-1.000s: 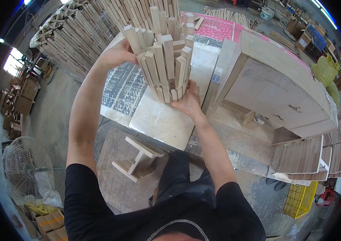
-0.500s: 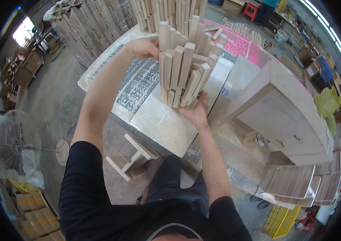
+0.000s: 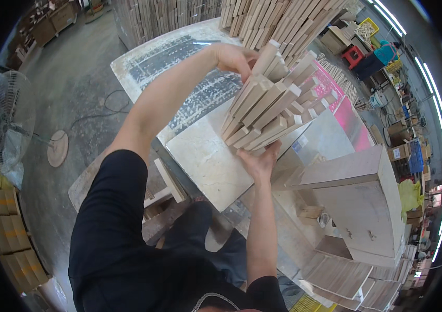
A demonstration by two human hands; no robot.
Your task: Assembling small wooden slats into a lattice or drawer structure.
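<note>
A thick bundle of pale wooden sticks (image 3: 267,104) stands on a smooth cream slab (image 3: 205,164), their square ends uneven in height. My left hand (image 3: 235,59) reaches round the far left side of the bundle, its fingertips partly hidden behind the sticks. Low on the near side, my right hand (image 3: 260,160) cups the sticks with thumb and fingers apart against them. Between them, both hands clasp the bundle.
Behind the bundle rise tall stacks of similar sticks (image 3: 278,23). To the right stands a wooden cabinet (image 3: 351,192). A fan (image 3: 10,112) is at the left, cartons (image 3: 10,223) below it. A person in teal (image 3: 386,53) is at the far right.
My view has turned, so the bundle and table appear shifted and tilted to the right. Both hands remain against the sticks.
</note>
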